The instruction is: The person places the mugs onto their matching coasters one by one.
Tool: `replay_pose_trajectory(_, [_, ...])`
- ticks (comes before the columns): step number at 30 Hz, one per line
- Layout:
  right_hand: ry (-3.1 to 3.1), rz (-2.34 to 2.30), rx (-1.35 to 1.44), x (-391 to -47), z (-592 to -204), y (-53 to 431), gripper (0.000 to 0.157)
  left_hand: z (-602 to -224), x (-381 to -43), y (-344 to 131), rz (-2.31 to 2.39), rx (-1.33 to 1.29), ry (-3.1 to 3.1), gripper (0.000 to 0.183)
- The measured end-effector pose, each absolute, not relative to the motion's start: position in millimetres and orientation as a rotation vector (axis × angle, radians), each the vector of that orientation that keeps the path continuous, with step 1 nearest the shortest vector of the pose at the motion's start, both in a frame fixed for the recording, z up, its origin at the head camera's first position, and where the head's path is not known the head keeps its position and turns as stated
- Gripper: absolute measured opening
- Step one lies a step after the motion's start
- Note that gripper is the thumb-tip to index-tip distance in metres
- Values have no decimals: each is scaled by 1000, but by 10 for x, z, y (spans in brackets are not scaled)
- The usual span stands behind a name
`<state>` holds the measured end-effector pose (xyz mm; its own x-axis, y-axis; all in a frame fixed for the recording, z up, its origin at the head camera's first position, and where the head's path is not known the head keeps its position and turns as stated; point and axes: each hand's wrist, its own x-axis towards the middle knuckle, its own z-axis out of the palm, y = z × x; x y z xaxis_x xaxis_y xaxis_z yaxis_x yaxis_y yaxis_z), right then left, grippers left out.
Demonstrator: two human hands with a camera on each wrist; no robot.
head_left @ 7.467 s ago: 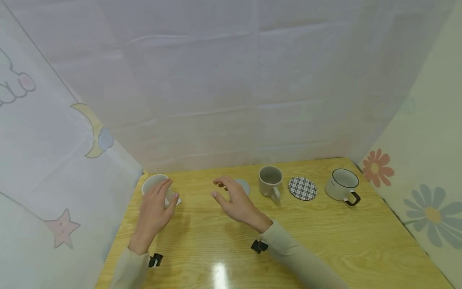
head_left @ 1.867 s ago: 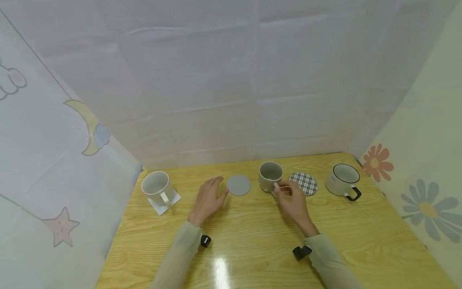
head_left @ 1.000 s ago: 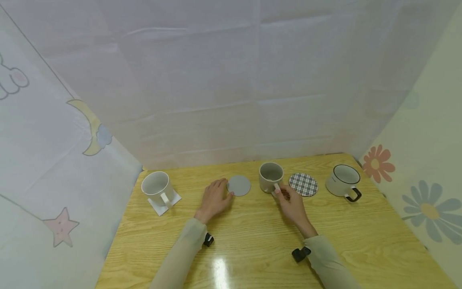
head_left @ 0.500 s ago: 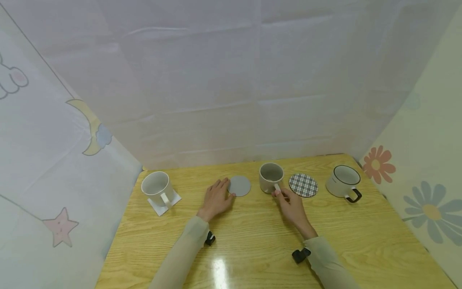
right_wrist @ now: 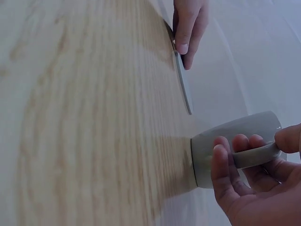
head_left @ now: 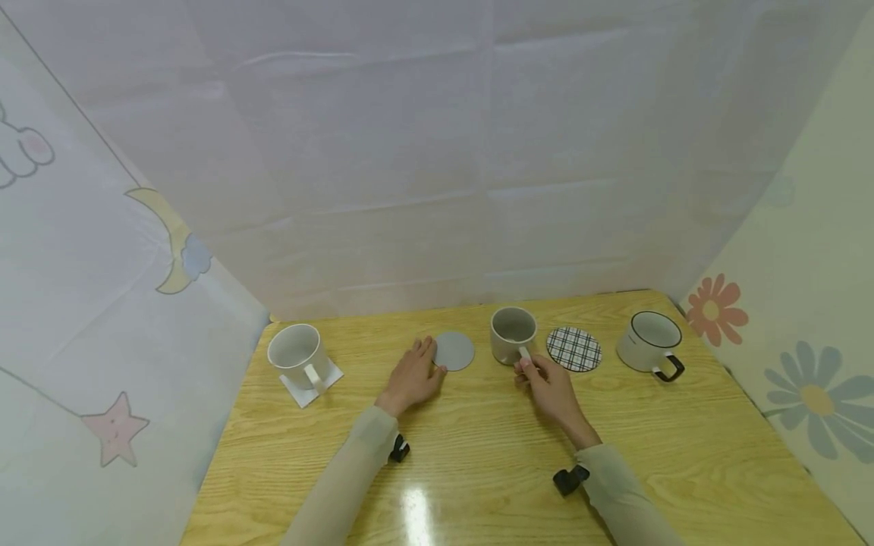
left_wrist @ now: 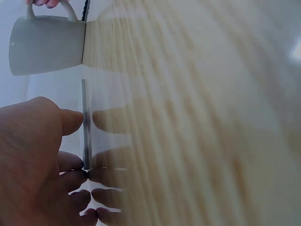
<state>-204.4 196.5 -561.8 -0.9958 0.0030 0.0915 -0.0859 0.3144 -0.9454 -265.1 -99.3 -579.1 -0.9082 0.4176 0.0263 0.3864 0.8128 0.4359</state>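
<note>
In the head view my right hand point(head_left: 554, 390) grips the handle of a grey mug point(head_left: 512, 337) standing upright on the table. The right wrist view shows thumb and fingers around that handle point(right_wrist: 256, 156). My left hand point(head_left: 412, 377) lies low at the left edge of a round grey coaster point(head_left: 454, 351), fingers mostly straight, thumb and fingertips touching it. The left wrist view has the coaster point(left_wrist: 85, 136) edge-on, flat on the table, and the mug point(left_wrist: 49, 47) beyond it. A gap of bare table separates mug and coaster.
At the left a white mug point(head_left: 295, 353) stands on a square white coaster point(head_left: 332, 373). Right of the grey mug lies a round plaid coaster point(head_left: 573, 349), then a white mug with dark rim and handle point(head_left: 647, 345). Fabric walls point(head_left: 410, 189) bound the wooden table point(head_left: 478, 485).
My left hand has gone from near the white mug to the grey coaster's edge. My right hand has moved right and taken hold of the grey mug's handle. The mugs and coasters stay in place.
</note>
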Motion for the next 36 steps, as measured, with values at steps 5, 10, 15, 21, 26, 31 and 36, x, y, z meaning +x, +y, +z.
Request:
replay_pose_trajectory(5, [-2454,1918,64,-2047,-5593,1969,39,-5796,-2648,-985,682,625,2911,70])
replay_pose_trajectory(10, [-2418,2067,10,-2058,-5619,1988,47,-5802,-2655,-988,679,633,2918,67])
replay_pose_trajectory(15, [-2369,2154,-18,-2071,-5629,1978,52,-5810,-2654,-993,653,630,2914,63])
replay_pose_trajectory(21, [-2350,2127,-29,-2067,-5582,1929,47,-5832,-2666,-982,653,603,2894,66])
replay_pose_trajectory(26, [-2356,2063,-42,-2073,-5588,1928,48,-5796,-2656,-968,673,582,2881,69])
replay_pose_trajectory(31, [-2348,2051,-75,-2072,-5604,1933,48,-5787,-2649,-976,659,591,2890,69])
replay_pose_trajectory(36, [-2338,2071,-84,-2076,-5617,1928,49,-5802,-2661,-994,674,595,2883,69])
